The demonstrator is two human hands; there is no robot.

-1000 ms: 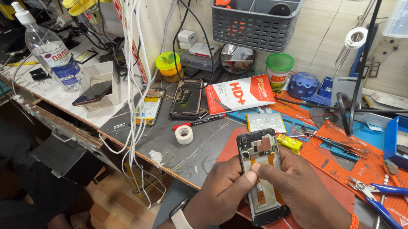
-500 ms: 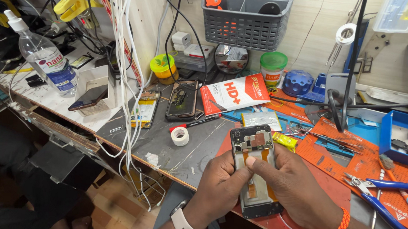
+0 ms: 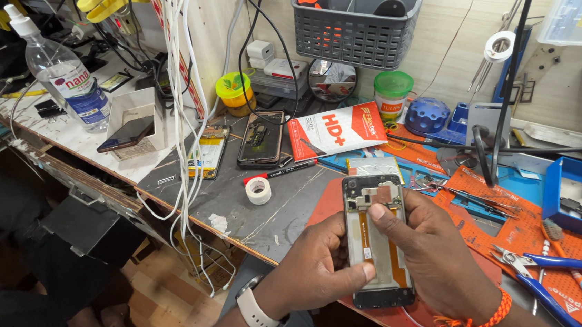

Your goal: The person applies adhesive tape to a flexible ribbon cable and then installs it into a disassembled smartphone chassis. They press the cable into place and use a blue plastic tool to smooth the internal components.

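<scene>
You've drawn the opened phone point(image 3: 376, 241) a little closer over the orange mat point(image 3: 521, 233), your left hand point(image 3: 313, 272) still gripping its lower edge while your right hand point(image 3: 436, 254) clasps its side, thumb pressing the exposed back.

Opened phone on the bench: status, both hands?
Left hand grips opened phone at lower edge. Right hand on it, thumb pressing the upper interior. Blue-handled pliers beside the right wrist, not touching.
</scene>
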